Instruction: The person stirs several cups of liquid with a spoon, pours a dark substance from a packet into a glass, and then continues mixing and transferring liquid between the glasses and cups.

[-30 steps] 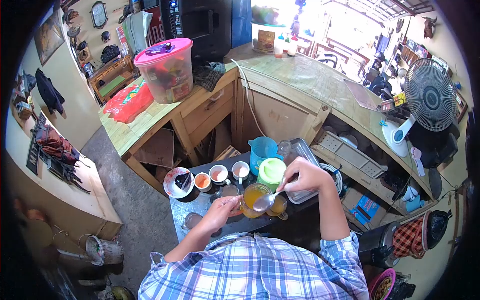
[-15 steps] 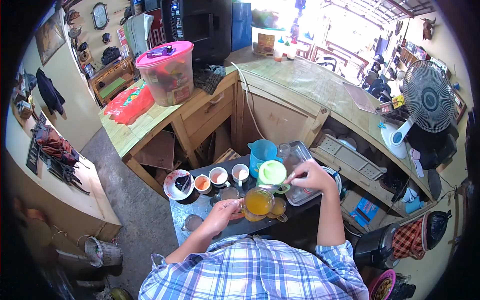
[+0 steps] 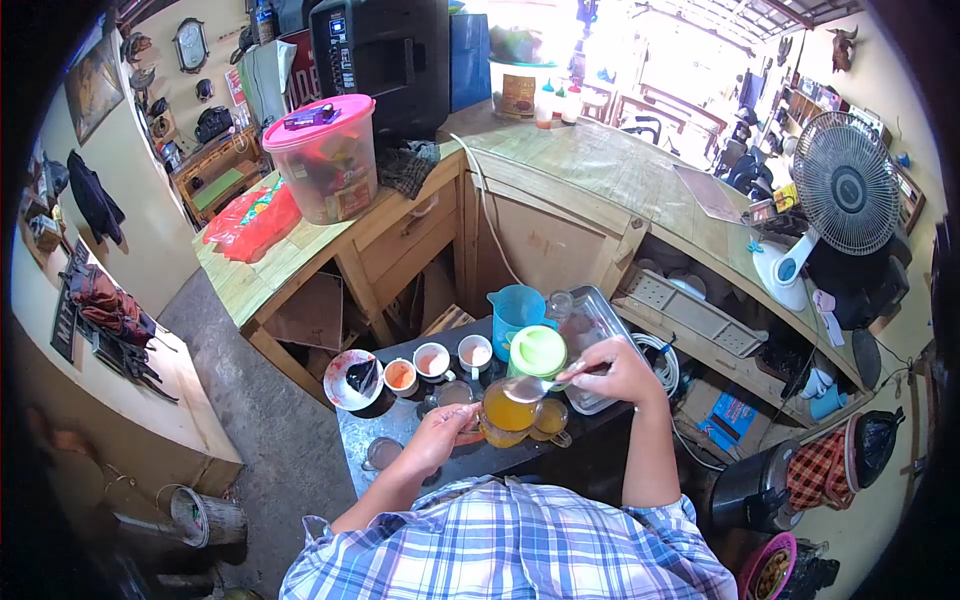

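Observation:
My left hand (image 3: 441,437) is closed around the handle of a glass mug (image 3: 505,432) of yellow-orange liquid, held above the dark table. My right hand (image 3: 616,371) grips a metal spoon (image 3: 528,388), whose bowl is over the mug's rim. Beside it is a second glass mug (image 3: 550,421) with yellowish liquid. Just beyond stand a container with a light green lid (image 3: 538,348) and a blue pitcher (image 3: 517,312). Three cups, an orange-filled one (image 3: 400,377) and two white ones (image 3: 432,361) (image 3: 475,352), line up left of them, near a stained bowl (image 3: 343,391).
A clear plastic tray (image 3: 598,402) lies at the table's right end. One empty-looking glass (image 3: 384,453) is near the left edge. The wooden counter (image 3: 580,150) wraps around beyond, carrying a pink-lidded tub (image 3: 325,175), a red plastic bag (image 3: 250,225) and a fan (image 3: 846,185).
My right hand has moved slightly down, bringing the spoon over the mug in my left hand. That mug has shifted a little left and now looks less tilted. The camera view has shifted slightly.

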### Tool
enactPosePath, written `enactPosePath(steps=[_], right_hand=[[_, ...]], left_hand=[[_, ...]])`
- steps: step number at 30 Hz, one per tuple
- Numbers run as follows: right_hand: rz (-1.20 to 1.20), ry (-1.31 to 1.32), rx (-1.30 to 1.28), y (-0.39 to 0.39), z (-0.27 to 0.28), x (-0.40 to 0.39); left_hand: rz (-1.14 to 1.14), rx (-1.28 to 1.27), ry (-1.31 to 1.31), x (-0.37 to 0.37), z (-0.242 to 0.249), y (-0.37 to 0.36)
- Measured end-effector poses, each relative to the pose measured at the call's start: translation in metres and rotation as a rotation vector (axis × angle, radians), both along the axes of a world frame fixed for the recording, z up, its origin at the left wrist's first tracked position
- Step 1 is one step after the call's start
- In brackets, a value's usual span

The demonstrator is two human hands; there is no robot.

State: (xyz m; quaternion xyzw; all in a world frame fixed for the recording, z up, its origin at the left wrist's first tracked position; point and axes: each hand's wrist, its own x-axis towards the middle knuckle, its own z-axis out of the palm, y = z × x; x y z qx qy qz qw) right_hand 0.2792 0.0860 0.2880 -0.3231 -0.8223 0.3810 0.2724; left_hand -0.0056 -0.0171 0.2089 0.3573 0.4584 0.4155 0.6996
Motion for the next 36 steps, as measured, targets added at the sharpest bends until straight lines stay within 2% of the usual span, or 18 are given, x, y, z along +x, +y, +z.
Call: enactPosePath(steps=[7,11,13,15,18,21,23,25,29,34,36], right_hand=[[0.082,0.095,-0.106,-0.028,-0.005,0.001],[0.121,-0.083,-0.091,-0.033,0.004,-0.028],[0.004,-0.057,0.032,-0.033,0.003,-0.036],[-0.11,-0.055,0.023,-0.029,-0.005,-0.031],[-0.14,-0.048,-0.011,-0.028,-0.022,-0.006],[-0.149,-0.207,-0.122,-0.044,-0.031,0.014],[-0.135,-0.11,-0.141,-0.052,-0.067,0.029],[-0.23,0.088,-0.329,-0.062,-0.087,0.037],[-0.328,0.012,-0.484,-0.081,-0.102,0.052],[-0.349,0.076,-0.499,-0.092,-0.11,0.062],[-0.369,0.049,-0.494,-0.095,-0.108,0.065]], left_hand=[[0.013,0.008,0.023,-0.003,-0.004,-0.003],[0.041,-0.022,0.014,0.007,-0.006,-0.006],[0.039,-0.028,-0.019,0.008,-0.012,-0.008],[0.015,-0.059,-0.005,0.005,-0.018,-0.012],[0.078,-0.064,-0.021,0.002,-0.029,-0.019],[0.159,-0.109,0.041,-0.005,-0.046,-0.023],[0.207,-0.133,0.051,-0.012,-0.064,-0.028],[0.254,-0.156,0.064,-0.016,-0.085,-0.034],[0.338,-0.179,0.096,-0.014,-0.109,-0.048],[0.416,-0.277,0.03,-0.009,-0.149,-0.056],[0.405,-0.206,0.011,-0.007,-0.166,-0.057]])
